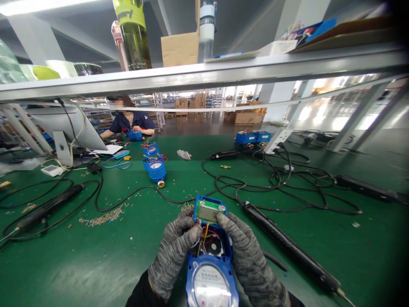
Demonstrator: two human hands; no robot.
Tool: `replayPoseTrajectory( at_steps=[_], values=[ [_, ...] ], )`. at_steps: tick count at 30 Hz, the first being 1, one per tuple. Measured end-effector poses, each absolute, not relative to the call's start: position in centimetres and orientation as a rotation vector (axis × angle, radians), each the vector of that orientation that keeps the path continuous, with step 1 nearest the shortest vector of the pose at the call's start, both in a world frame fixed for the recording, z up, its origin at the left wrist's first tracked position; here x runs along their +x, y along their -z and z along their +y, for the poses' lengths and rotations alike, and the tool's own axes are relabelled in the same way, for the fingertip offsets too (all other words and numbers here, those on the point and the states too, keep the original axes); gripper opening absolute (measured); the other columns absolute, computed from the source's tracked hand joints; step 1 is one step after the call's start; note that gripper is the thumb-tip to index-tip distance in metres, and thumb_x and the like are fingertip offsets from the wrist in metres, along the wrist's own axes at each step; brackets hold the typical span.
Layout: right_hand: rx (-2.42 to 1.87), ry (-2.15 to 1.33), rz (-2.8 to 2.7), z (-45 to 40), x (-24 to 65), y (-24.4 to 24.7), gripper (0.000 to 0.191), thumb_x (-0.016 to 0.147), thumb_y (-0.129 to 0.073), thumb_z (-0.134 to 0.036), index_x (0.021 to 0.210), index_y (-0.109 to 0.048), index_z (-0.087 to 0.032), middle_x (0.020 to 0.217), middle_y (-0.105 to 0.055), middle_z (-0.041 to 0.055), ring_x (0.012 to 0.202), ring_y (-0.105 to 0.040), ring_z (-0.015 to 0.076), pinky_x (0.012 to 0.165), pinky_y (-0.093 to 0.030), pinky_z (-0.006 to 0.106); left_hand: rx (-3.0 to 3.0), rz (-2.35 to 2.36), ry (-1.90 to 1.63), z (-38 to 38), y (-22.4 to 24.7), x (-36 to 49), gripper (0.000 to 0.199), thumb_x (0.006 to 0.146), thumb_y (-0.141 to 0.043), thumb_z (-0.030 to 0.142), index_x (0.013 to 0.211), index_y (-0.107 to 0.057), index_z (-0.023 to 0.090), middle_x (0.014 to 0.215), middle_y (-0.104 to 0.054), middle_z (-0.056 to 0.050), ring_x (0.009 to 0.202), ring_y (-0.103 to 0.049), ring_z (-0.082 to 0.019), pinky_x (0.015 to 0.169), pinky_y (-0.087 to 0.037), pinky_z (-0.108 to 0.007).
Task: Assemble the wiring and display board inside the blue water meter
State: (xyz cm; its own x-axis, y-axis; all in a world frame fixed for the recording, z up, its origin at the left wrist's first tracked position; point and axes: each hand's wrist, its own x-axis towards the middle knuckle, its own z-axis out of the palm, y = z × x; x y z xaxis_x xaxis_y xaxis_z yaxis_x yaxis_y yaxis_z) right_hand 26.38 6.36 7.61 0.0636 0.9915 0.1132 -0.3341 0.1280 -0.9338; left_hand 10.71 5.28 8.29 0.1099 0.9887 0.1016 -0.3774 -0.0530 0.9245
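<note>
A blue water meter with a round counter dial is right in front of me, its electronics box uncovered. Coloured wires run from the box to a blue cover holding a green circuit board with a grey display. My left hand, in a grey knit glove, grips the left side of the cover near the wires, thumb and fingers closed. My right hand, gloved alike, holds the right side, its thumb on the board beside the display. Both hands partly hide the cover's edges.
Loose screws lie scattered on the green table. Electric screwdrivers with black cables lie on both sides. Another blue meter stands ahead. A shelf crosses above; a co-worker sits opposite.
</note>
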Motion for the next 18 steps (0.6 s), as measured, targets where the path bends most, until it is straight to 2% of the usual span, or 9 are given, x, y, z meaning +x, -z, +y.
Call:
replayPoseTrajectory(
  at_steps=[3,6,7,9,12,15,18],
  values=[
    [-0.884,-1.181,-1.048,6.5,27.0,-6.6,0.023,0.084,-0.073,-0.041,0.097,-0.079,-0.024,0.104,-0.076,0.0044,0.093,-0.071,0.0241,0.087,-0.058,0.036,1.311,1.034,-1.461,5.6,-8.0,9.8,0.016,0.073,-0.081,0.032,0.072,-0.074,0.018,0.125,-0.065,-0.011,0.12,-0.06,-0.031,0.111,-0.041,-0.05],
    [-0.906,-1.035,-1.076,6.8,27.4,-5.8,0.024,0.073,-0.082,-0.042,0.091,-0.08,-0.026,0.104,-0.076,0.0037,0.098,-0.07,0.0274,0.093,-0.056,0.04,1.498,1.174,-1.459,5.7,-7.7,9.0,0.014,0.075,-0.08,0.031,0.073,-0.074,0.019,0.126,-0.065,-0.012,0.125,-0.057,-0.032,0.114,-0.036,-0.051],
    [-0.903,-1.003,-1.078,6.8,27.4,-5.8,0.023,0.072,-0.083,-0.041,0.089,-0.081,-0.027,0.104,-0.076,0.003,0.098,-0.069,0.0274,0.094,-0.056,0.039,1.469,1.126,-1.427,5.6,-7.8,8.8,0.014,0.075,-0.079,0.033,0.076,-0.075,0.019,0.13,-0.064,-0.012,0.126,-0.056,-0.032,0.114,-0.037,-0.051],
    [-0.871,-1.043,-1.095,6.7,27.2,-6.3,0.019,0.079,-0.077,-0.042,0.091,-0.08,-0.027,0.105,-0.076,0.0029,0.098,-0.07,0.0265,0.093,-0.057,0.038,1.321,0.981,-1.362,5.4,-8.1,8.8,0.02,0.078,-0.078,0.036,0.089,-0.078,0.02,0.133,-0.064,-0.012,0.126,-0.058,-0.032,0.112,-0.04,-0.049],
    [-0.808,-1.173,-1.087,6.5,26.7,-7.1,0.02,0.089,-0.067,-0.04,0.097,-0.079,-0.026,0.104,-0.076,0.0036,0.093,-0.072,0.0244,0.087,-0.059,0.037,1.085,0.851,-1.32,5.0,-8.8,9.2,0.03,0.083,-0.073,0.037,0.109,-0.076,0.022,0.124,-0.07,-0.012,0.117,-0.065,-0.029,0.109,-0.045,-0.048],
    [-0.813,-1.159,-1.048,6.1,26.2,-7.4,0.017,0.084,-0.073,-0.037,0.094,-0.079,-0.025,0.106,-0.076,0.0037,0.097,-0.071,0.0246,0.087,-0.059,0.035,1.014,0.813,-1.327,5.0,-8.9,9.7,0.019,0.08,-0.077,0.032,0.094,-0.079,0.02,0.127,-0.07,-0.011,0.111,-0.068,-0.028,0.106,-0.048,-0.045],
    [-0.816,-1.157,-0.98,5.9,25.9,-8.0,0.019,0.084,-0.073,-0.036,0.098,-0.079,-0.025,0.11,-0.075,0.0044,0.101,-0.071,0.0257,0.088,-0.059,0.036,1.104,0.812,-1.317,5.1,-8.2,9.9,0.014,0.078,-0.078,0.031,0.083,-0.079,0.018,0.132,-0.066,-0.011,0.116,-0.065,-0.03,0.104,-0.049,-0.045]
  ],
)
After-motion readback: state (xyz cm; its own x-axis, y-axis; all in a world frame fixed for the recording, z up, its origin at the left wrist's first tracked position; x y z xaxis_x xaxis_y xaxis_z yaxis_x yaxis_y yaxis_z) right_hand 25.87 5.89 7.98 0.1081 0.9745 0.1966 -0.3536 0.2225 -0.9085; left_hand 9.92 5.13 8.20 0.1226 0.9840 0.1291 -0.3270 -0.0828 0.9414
